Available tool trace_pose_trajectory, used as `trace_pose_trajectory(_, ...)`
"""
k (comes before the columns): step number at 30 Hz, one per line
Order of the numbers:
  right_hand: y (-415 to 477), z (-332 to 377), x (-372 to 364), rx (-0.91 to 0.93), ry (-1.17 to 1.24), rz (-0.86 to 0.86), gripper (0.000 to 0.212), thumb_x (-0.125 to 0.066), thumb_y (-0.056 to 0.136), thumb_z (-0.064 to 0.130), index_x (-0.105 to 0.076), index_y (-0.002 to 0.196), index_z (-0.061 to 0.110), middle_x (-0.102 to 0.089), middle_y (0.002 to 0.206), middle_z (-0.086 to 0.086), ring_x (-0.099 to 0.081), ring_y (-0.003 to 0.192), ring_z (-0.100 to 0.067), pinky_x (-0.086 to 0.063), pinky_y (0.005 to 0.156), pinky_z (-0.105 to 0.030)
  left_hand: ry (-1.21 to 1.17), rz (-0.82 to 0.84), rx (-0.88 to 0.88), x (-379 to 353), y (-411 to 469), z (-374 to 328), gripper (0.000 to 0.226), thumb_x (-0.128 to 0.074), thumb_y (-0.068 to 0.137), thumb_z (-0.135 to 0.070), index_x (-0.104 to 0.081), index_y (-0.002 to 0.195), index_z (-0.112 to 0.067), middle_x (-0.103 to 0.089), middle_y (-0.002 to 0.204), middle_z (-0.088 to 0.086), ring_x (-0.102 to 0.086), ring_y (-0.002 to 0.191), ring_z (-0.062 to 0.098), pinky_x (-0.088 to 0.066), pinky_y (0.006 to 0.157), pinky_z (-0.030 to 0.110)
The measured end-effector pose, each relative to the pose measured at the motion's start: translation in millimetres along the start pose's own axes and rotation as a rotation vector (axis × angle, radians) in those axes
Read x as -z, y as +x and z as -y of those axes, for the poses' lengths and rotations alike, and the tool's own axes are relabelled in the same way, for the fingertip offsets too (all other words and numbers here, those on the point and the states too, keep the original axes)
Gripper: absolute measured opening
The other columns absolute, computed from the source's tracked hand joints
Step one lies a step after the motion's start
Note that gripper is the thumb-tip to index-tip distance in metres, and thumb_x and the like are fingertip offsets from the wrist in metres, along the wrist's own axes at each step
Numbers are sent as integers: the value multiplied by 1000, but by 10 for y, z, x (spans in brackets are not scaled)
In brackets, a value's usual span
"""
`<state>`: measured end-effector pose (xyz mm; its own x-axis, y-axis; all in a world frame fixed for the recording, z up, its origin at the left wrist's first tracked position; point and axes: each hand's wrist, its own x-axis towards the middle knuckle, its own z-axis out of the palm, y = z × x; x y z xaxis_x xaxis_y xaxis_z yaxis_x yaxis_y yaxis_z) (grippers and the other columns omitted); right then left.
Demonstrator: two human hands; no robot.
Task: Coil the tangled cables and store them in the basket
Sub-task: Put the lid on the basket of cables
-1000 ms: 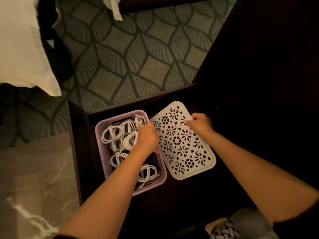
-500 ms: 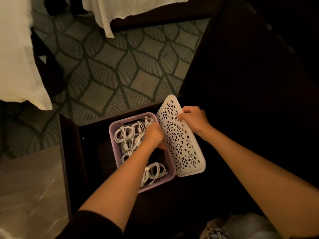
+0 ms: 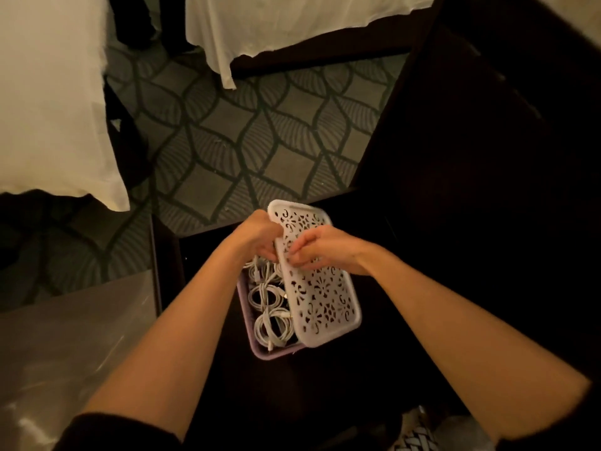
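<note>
**Dim room, leaf-patterned carpet**

Low, warm light. Grey-green carpet [image 3: 260,125] with a leaf pattern covers the floor. White bedding [image 3: 48,92] hangs at left, a white bed skirt [image 3: 292,21] at top. Dark wooden furniture [image 3: 487,157] rises right of the dark surface [image 3: 325,379].

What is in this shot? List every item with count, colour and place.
basket: one, lilac, on the dark cabinet, under the hands
cables: at least three coils, white, inside the basket
lid: one, white with cut-out pattern, tilted over the basket's right side
cabinet: one, dark brown, centre and right
carpet: one, grey-green leaf pattern, upper middle
bed linen: two pieces, white, left and top
marbled surface: one, grey, lower left
left hand: one, grips the lid's far left edge
right hand: one, holds the lid on its upper half
</note>
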<state>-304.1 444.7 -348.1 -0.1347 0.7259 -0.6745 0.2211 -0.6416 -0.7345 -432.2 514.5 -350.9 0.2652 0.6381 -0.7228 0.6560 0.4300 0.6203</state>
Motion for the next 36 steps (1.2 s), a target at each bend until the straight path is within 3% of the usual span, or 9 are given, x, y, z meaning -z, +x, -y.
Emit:
trace_pose_trajectory(4, 104, -8, -39, -105, -101, -197, 19, -58, 89, 8, -64, 106, 2, -69, 102, -12, -66, 89, -18, -53, 76, -25, 6, -10, 77, 125, 23, 238, 13, -43, 95, -3, -52, 104, -1, -61, 82, 15, -62, 70, 25, -54, 61, 37)
trace_pose_trajectory(7, 232, -80, -40, -211, -367, -459, 26, -53, 91, 11, -60, 114, 1, -63, 115, -13, -61, 103, -25, -52, 84, -33, 2, -57, 116, 191, 82, 442, 21, -46, 96, -8, -52, 113, 2, -63, 101, 20, -63, 93, 32, -54, 78, 44)
trace_pose_trajectory(12, 285, -84, -142, -313, -479, -366, 36, -54, 92, 16, -53, 125, 4, -49, 133, -14, -48, 122, -28, -45, 93, -35, 23, -210, 179, 191, 160, 661, 21, -55, 92, -15, -52, 105, 1, -64, 103, 22, -66, 88, 34, -56, 76, 48)
trace_pose_trajectory(17, 284, -109, -230, -281, -612, -446, 56, -49, 93, 10, -26, 144, 9, -9, 153, -15, -22, 138, -34, -34, 105, -38, 36, -317, 193, 194, 198, 818, 18, -56, 91, -15, -55, 101, 0, -63, 102, 22, -66, 84, 35, -58, 63, 46)
trace_pose_trajectory(21, 276, -251, -245, -287, -659, -268, 76, -45, 95, 11, 7, 151, 11, -11, 156, -11, -21, 141, -31, -27, 112, -38, 59, -354, 133, 251, 193, 867, 17, -59, 90, -17, -57, 98, -3, -63, 103, 18, -66, 84, 32, -53, 46, 35)
trace_pose_trajectory(25, 256, -304, -215, -310, -720, -221, 79, -41, 95, 6, 16, 149, 14, -18, 154, -15, -28, 138, -33, -30, 110, -39, 88, -339, 108, 265, 165, 881, 14, -58, 90, -18, -58, 97, -5, -64, 102, 18, -66, 80, 31, -52, 44, 33)
trace_pose_trajectory(30, 211, -438, -152, -201, -583, -496, 56, -33, 96, 6, -23, 148, 23, -49, 132, -14, -52, 114, -32, -48, 93, -41, 6, -254, 57, 248, 105, 799, 17, -57, 92, -17, -53, 78, -8, -65, 86, 16, -67, 66, 30, -59, 60, 40)
trace_pose_trajectory(33, 158, -514, -71, -126, -405, -629, 47, -27, 92, 0, -53, 128, 17, -61, 115, -12, -59, 98, -30, -53, 84, -40, -55, -196, 17, 238, 99, 751, 19, -59, 91, -18, -53, 80, -5, -63, 83, 15, -65, 52, 23, -57, 46, 33)
trace_pose_trajectory(36, 137, -541, -17, -162, -347, -671, 47, -27, 92, -3, -58, 123, 12, -62, 114, -14, -60, 98, -31, -53, 85, -41, -94, -167, -12, 204, 127, 712, 20, -60, 90, -19, -53, 81, -3, -63, 82, 16, -61, 39, 16, -51, 38, 26)
